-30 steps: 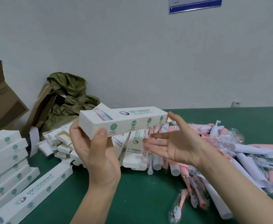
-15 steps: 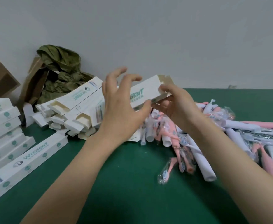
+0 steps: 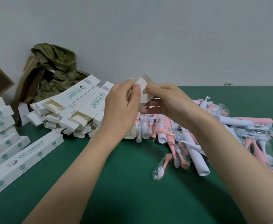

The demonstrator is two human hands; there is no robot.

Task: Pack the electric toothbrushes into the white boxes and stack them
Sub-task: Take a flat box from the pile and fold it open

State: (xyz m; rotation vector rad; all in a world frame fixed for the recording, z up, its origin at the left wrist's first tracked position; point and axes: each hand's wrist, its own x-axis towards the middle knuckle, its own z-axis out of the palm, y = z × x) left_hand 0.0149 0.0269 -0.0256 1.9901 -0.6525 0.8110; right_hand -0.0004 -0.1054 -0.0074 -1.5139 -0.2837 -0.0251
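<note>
The white box (image 3: 146, 89) is held up off the worktop (image 3: 132, 183) between both hands. It is turned nearly end-on, so its long axis seems to run away from the person, open flap nearest. The left hand (image 3: 121, 109) curls round its side and the right hand (image 3: 169, 101) pinches the flap, so each grip is clamped on it. The toothbrushes (image 3: 181, 139) lie below and right of the grip, nearer the right hand, which likely fetches one.
</note>
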